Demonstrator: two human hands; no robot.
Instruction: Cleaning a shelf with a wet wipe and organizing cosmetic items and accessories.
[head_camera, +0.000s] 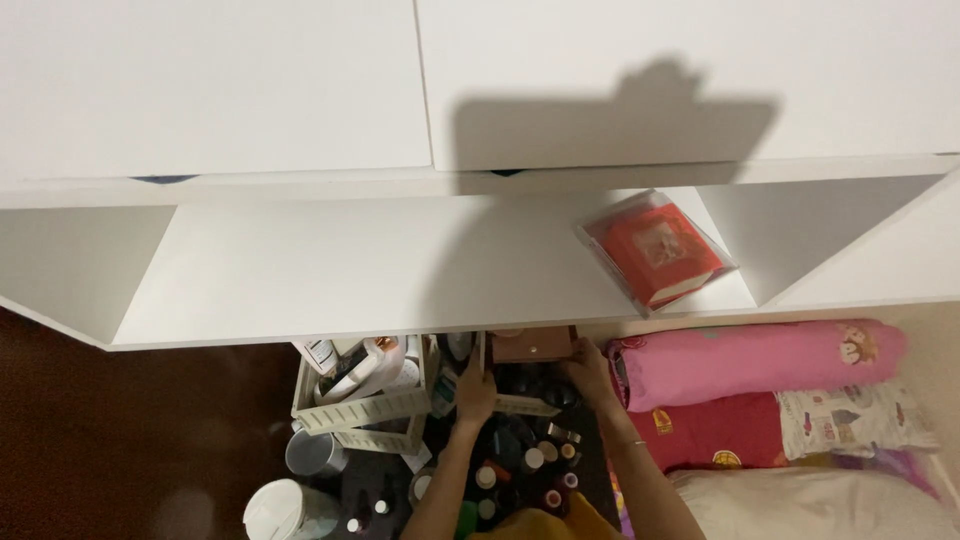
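My left hand (476, 390) and my right hand (590, 372) reach down under a white shelf (330, 270) and grip the two sides of a cream slatted basket (527, 404) holding dark items. A small brown box (533, 344) sits just behind the basket, partly hidden by the shelf edge. Below my hands stand several small bottles (530, 465) with coloured caps on a dark surface. On the shelf lies a red book in a clear case (657, 250).
A second cream slatted basket (365, 412) with bottles and tubes stands left of my hands. Grey and white cups (312, 452) sit below it. Rolled pink bedding (750, 365), red fabric (715, 430) and a patterned pillow (860, 415) lie at the right. White cabinet doors (420, 80) above.
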